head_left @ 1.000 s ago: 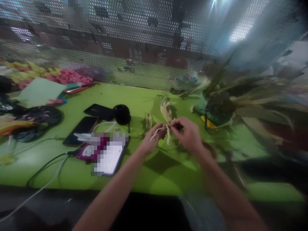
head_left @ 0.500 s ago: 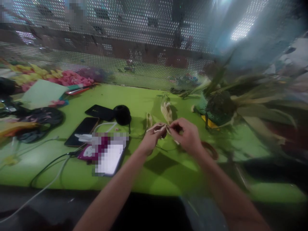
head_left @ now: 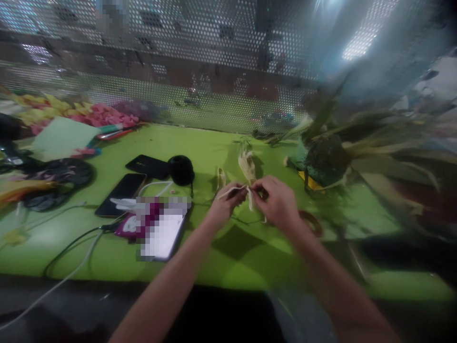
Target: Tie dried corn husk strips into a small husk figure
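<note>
Above the green table (head_left: pixel 246 281), my left hand (head_left: pixel 224 206) and my right hand (head_left: pixel 277 201) meet with their fingertips nearly touching. Both pinch a narrow pale strip of dry husk (head_left: pixel 250 201). One end lies across the left fingers, and another hangs down between the hands. Exactly how the strip is folded or tied is too small to tell. Just behind the hands lies a cream-coloured bundle of husks (head_left: pixel 246 163). A smaller husk piece (head_left: pixel 221 175) rests on the table behind my left hand.
Left of my hands are a round black object (head_left: pixel 181 170), two dark phones (head_left: pixel 121 194), a lit tablet (head_left: pixel 166 233) and cables. A brown ring (head_left: pixel 311 223) lies by my right wrist. At right stands a green basket-like object (head_left: pixel 303 157) with long leaves. A perforated metal panel (head_left: pixel 221 100) runs behind.
The pale strip has shifted in my fingers: an end now hangs down between the hands, and more lies straight across the left fingers. My hands stay in nearly the same place.
</note>
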`<state>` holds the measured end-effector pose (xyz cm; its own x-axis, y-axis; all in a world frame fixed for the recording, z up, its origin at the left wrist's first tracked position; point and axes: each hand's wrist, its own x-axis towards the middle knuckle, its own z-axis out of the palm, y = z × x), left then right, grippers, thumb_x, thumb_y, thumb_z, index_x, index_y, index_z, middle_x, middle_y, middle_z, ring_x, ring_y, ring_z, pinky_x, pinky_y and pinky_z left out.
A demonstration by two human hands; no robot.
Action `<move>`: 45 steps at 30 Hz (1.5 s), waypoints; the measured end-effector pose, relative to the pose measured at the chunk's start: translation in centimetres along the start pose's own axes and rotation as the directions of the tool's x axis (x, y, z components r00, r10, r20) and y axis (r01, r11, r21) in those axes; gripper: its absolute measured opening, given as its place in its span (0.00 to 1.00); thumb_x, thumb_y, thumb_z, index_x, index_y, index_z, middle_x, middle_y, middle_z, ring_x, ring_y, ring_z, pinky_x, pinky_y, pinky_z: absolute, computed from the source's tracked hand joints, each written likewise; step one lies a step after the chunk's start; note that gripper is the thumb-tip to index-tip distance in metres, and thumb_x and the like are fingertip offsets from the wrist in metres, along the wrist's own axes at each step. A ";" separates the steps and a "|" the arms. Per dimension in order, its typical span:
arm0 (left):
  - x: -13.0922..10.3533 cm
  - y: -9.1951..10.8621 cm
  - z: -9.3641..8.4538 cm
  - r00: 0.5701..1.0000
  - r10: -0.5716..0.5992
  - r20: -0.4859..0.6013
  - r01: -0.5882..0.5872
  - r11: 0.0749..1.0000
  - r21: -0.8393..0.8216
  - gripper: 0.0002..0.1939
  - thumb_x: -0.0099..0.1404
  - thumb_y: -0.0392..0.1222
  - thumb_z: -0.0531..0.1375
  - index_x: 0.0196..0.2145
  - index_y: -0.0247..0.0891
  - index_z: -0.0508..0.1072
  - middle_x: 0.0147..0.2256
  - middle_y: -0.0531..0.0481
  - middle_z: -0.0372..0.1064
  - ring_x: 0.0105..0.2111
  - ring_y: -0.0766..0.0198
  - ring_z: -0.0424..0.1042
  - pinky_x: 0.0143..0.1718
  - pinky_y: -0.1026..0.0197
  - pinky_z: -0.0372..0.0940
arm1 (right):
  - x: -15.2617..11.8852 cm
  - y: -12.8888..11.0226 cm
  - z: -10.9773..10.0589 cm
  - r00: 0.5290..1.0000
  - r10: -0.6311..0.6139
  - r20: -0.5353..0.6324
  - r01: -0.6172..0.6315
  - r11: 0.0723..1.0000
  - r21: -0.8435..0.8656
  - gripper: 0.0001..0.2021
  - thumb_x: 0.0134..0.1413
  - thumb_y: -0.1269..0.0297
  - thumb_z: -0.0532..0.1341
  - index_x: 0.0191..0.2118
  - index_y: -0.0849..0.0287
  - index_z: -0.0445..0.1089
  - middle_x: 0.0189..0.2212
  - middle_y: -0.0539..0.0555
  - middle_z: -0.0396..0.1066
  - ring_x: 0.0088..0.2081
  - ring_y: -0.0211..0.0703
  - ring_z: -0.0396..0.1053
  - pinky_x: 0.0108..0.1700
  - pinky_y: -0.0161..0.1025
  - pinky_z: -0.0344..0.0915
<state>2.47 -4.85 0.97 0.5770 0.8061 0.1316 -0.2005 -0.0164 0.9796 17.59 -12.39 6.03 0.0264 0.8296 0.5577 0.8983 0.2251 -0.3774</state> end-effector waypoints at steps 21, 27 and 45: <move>0.1 -0.8 0.1 0.995 -0.104 0.002 0.103 0.985 -0.136 0.09 0.64 0.47 0.63 0.37 0.39 0.75 0.32 0.52 0.68 0.31 0.69 0.64 0.35 0.64 0.59 | 0.1 -0.3 -0.1 0.990 0.129 0.057 -0.140 0.942 0.305 0.01 0.54 0.69 0.62 0.33 0.57 0.70 0.29 0.51 0.72 0.30 0.38 0.68 0.33 0.35 0.63; 0.1 -0.5 0.1 0.999 -0.033 0.005 0.033 0.999 -0.029 0.10 0.65 0.47 0.61 0.35 0.38 0.75 0.32 0.51 0.67 0.31 0.67 0.63 0.35 0.64 0.59 | 0.2 -0.3 0.0 0.989 0.142 0.051 -0.149 0.972 0.181 0.01 0.54 0.67 0.62 0.33 0.58 0.70 0.30 0.52 0.72 0.31 0.39 0.68 0.34 0.36 0.61; 0.0 0.3 0.6 1.000 -0.011 -0.004 0.011 1.000 -0.009 0.10 0.65 0.47 0.61 0.34 0.38 0.73 0.29 0.53 0.65 0.29 0.68 0.60 0.30 0.64 0.54 | 0.0 0.3 0.4 0.980 0.196 0.025 -0.197 0.965 0.174 0.02 0.55 0.66 0.62 0.33 0.57 0.72 0.29 0.52 0.73 0.29 0.39 0.65 0.31 0.36 0.60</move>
<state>2.93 -5.19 1.40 0.5758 0.8087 0.1200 -0.2014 -0.0019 0.9795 17.70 -12.08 5.64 0.1910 0.8702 0.4542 0.7850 0.1424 -0.6029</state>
